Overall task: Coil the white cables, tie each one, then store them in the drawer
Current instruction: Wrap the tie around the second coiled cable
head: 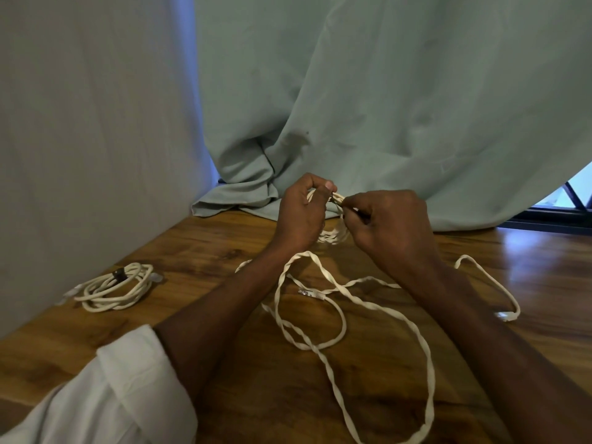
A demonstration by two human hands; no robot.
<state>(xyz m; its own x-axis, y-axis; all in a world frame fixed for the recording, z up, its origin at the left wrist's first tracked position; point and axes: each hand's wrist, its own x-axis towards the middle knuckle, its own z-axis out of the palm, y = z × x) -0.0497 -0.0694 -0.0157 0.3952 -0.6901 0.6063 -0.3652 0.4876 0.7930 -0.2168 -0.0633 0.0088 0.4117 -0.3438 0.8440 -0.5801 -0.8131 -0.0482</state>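
My left hand (301, 213) grips a small coil of white cable (333, 233) held above the wooden table (224, 251). My right hand (390, 229) pinches a thin dark tie (337, 200) at the top of that coil. A tied coil of white cable (117, 286) with a dark strap lies at the table's left. A long loose white cable (378, 309) sprawls in loops under my forearms, its plugs lying on the wood. No drawer is in view.
A pale green curtain (384, 107) hangs behind the table and bunches on its far edge. A grey-white cloth wall (80, 123) runs along the left side. A window frame (563, 206) shows at the far right.
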